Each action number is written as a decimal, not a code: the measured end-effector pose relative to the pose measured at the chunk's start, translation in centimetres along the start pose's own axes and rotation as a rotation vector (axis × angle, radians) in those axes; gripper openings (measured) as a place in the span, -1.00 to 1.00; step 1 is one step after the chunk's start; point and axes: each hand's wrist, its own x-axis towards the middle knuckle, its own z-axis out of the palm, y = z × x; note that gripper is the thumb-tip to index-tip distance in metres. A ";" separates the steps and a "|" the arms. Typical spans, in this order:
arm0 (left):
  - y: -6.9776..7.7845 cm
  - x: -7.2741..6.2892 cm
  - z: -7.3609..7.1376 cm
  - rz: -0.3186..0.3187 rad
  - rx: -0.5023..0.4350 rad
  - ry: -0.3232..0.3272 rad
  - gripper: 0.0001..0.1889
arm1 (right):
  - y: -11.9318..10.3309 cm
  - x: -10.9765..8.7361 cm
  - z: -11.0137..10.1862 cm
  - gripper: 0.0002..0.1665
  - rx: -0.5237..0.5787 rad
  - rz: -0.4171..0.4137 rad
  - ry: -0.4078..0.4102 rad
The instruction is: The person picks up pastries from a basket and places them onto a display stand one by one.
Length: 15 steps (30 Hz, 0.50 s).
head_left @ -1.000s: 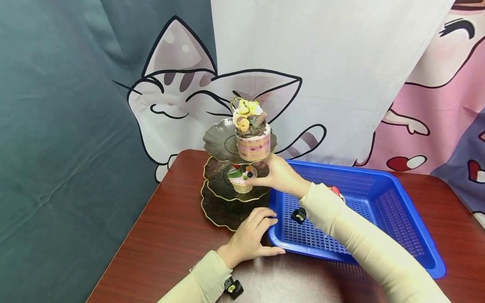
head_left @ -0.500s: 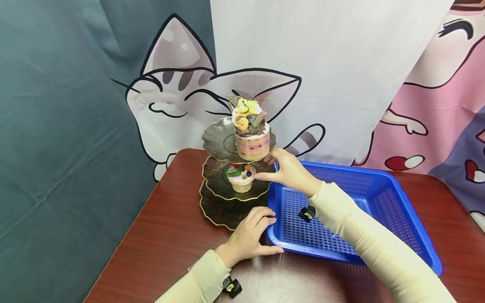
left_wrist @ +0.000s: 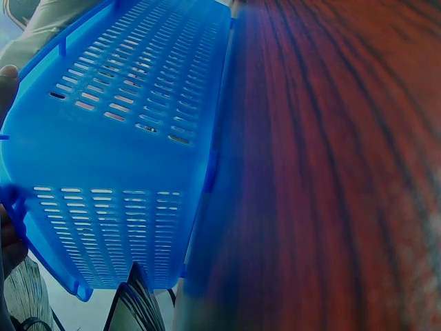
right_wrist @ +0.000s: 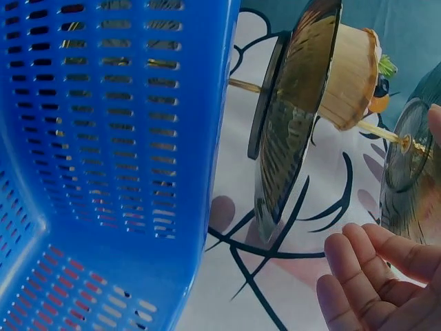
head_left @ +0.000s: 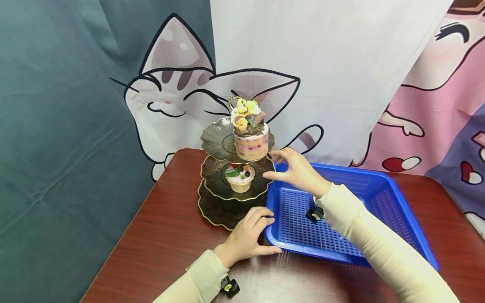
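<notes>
On the middle tier (head_left: pixel 214 179), near its front edge, our cupcake (head_left: pixel 240 185) sits upright. Our right hand (head_left: pixel 299 173) hangs just off the right edge, thumb and fingers apart, empty; we'd best keep clear of the top tier (head_left: pixel 214 143). Our left hand (head_left: pixel 244 237) grips the basket (head_left: pixel 394 210) by its near-left corner.

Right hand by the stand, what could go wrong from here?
1. The right hand is close to the top plate; a bump might topple the layered dessert near its edge.
2. The left hand is on the corner of the blue basket, beside the tiered stand; a shove could jolt the cupcake.
</notes>
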 end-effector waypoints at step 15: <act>0.0 -0.2 0.1 0.000 -0.001 -0.001 -0.32 | 1.4 -1.0 -1.2 -0.19 -0.013 0.034 0.017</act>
